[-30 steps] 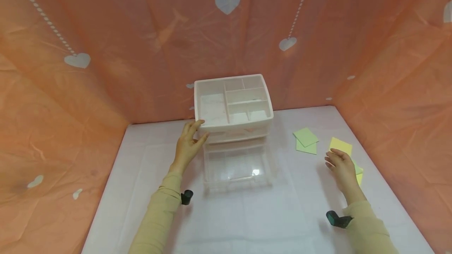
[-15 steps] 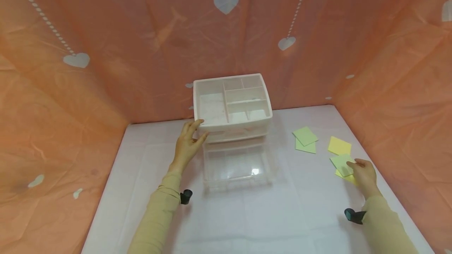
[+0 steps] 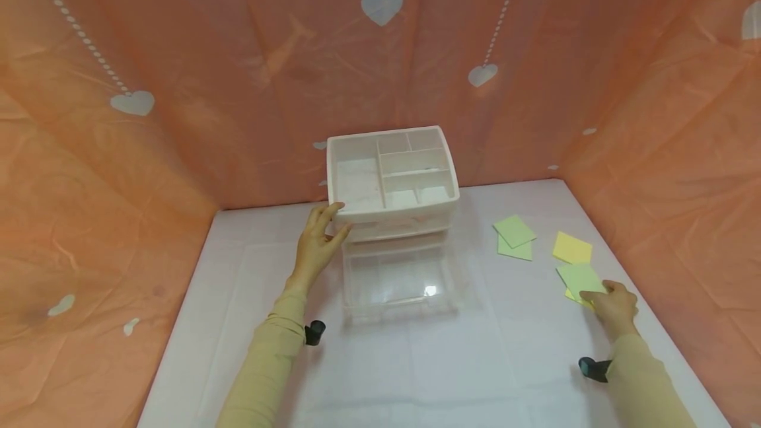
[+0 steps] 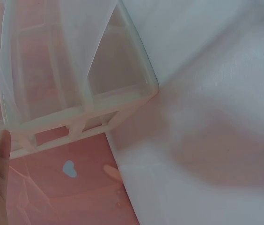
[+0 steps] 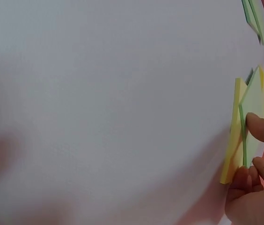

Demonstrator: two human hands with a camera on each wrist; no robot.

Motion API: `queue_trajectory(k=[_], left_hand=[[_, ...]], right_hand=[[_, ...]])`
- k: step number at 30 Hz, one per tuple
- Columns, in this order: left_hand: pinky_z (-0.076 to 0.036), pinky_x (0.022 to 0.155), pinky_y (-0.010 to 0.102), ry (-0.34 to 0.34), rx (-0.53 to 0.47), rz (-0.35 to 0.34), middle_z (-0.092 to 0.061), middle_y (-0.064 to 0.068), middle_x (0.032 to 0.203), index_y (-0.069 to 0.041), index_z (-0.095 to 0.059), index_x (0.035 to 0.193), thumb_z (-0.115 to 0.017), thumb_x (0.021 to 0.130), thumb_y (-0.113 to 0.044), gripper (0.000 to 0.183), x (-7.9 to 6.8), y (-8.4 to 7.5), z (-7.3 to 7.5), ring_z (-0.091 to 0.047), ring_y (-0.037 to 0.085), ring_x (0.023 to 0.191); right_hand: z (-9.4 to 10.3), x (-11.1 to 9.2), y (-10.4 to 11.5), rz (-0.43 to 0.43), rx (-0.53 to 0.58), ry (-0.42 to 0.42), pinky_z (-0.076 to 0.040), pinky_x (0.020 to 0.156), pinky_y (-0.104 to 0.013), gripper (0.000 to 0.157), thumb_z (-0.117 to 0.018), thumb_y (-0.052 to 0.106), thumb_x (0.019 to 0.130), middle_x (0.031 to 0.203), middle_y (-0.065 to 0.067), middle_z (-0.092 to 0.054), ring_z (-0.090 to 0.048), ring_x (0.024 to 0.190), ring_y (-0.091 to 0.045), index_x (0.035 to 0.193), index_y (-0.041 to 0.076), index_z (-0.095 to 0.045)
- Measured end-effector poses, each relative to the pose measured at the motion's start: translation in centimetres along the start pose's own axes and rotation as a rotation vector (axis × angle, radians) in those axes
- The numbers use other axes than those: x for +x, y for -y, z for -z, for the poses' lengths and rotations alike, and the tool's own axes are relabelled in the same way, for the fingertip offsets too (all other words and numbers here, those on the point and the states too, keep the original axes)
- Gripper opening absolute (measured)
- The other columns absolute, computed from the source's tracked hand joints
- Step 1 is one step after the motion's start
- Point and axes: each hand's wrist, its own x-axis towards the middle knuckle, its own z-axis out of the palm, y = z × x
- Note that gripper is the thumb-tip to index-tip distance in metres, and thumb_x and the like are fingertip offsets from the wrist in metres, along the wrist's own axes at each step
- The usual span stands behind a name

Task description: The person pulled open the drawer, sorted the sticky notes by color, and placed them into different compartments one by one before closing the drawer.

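My left hand (image 3: 315, 246) rests at the front left corner of a white plastic drawer organizer (image 3: 389, 212), fingertips on its rim and thumb near its front. In the left wrist view, straight fingers (image 4: 0, 159) touch the organizer's frame (image 4: 52, 123). The clear lower drawer (image 3: 395, 276) is pulled out; the upper one is closed. At the right, my right hand (image 3: 615, 306) pinches a green sticky note pad (image 3: 579, 277) at its near corner. The right wrist view has the thumb on that green pad (image 5: 253, 101), other fingers at its edge, with a yellow pad (image 5: 232, 154) beneath.
Two overlapping green pads (image 3: 514, 235) lie between the organizer and my right hand. Another yellow pad (image 3: 573, 248) is just behind the pinched one. Orange cloth (image 3: 267, 84) with white hearts hangs round the back and sides of the white-covered table (image 3: 380, 368).
My right hand has drawn back from over the yellow pad, moving right and nearer, and now pinches the green pad's corner. The left hand stays on the organizer.
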Motion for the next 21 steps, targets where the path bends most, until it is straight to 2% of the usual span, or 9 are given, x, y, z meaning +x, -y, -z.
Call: queue_trajectory(k=[6, 10, 13, 16, 21], left_hand=[[-0.059, 0.063, 0.033, 0.003, -0.002, 0.005, -0.05, 0.011, 0.114, -0.021, -0.049, 0.127, -0.065, 0.088, -0.024, 0.042, -0.03, -0.02, 0.08, -0.058, 0.029, 0.091], [-0.059, 0.063, 0.033, 0.006, -0.001, 0.011, -0.05, 0.01, 0.114, -0.022, -0.049, 0.127, -0.065, 0.088, -0.025, 0.042, -0.04, -0.04, 0.11, -0.058, 0.031, 0.095], [-0.059, 0.064, 0.033, 0.008, -0.007, 0.011, -0.05, 0.01, 0.115, -0.021, -0.049, 0.127, -0.065, 0.088, -0.025, 0.042, -0.03, -0.07, 0.14, -0.058, 0.032, 0.097], [-0.059, 0.064, 0.034, 0.009, -0.013, 0.011, -0.05, 0.01, 0.116, -0.021, -0.049, 0.127, -0.065, 0.088, -0.025, 0.043, -0.01, -0.12, 0.17, -0.057, 0.032, 0.097], [-0.059, 0.064, 0.034, 0.015, -0.02, 0.016, -0.05, 0.01, 0.116, -0.022, -0.049, 0.127, -0.065, 0.088, -0.025, 0.043, 0.03, -0.21, 0.21, -0.057, 0.03, 0.098]], right_hand=[[0.04, -0.08, -0.16, 0.018, -0.118, -0.008, -0.024, 0.093, -0.063, 0.073, -0.058, 0.031, 0.085, 0.132, -0.041, -0.022, -0.017, 0.12, -0.056, 0.136, -0.012, -0.028], [0.18, -0.47, -0.14, 0.007, -0.138, -0.023, -0.027, 0.085, -0.06, 0.072, -0.06, 0.036, 0.085, 0.122, -0.04, -0.029, -0.022, 0.112, -0.054, 0.13, -0.015, -0.034], [0.13, -0.62, -0.15, 0.01, -0.121, -0.054, -0.028, 0.082, -0.058, 0.072, -0.061, 0.034, 0.084, 0.118, -0.039, -0.029, -0.024, 0.109, -0.052, 0.126, -0.017, -0.035], [-0.1, -0.55, -0.2, 0.041, -0.084, -0.11, -0.029, 0.082, -0.056, 0.066, -0.061, 0.027, 0.083, 0.117, -0.038, -0.032, -0.028, 0.108, -0.051, 0.123, -0.019, -0.036], [-0.2, -0.51, -0.42, 0.092, -0.024, -0.171, -0.036, 0.083, -0.051, 0.056, -0.053, 0.02, 0.088, 0.12, -0.038, -0.041, -0.039, 0.109, -0.049, 0.125, -0.018, -0.035]])
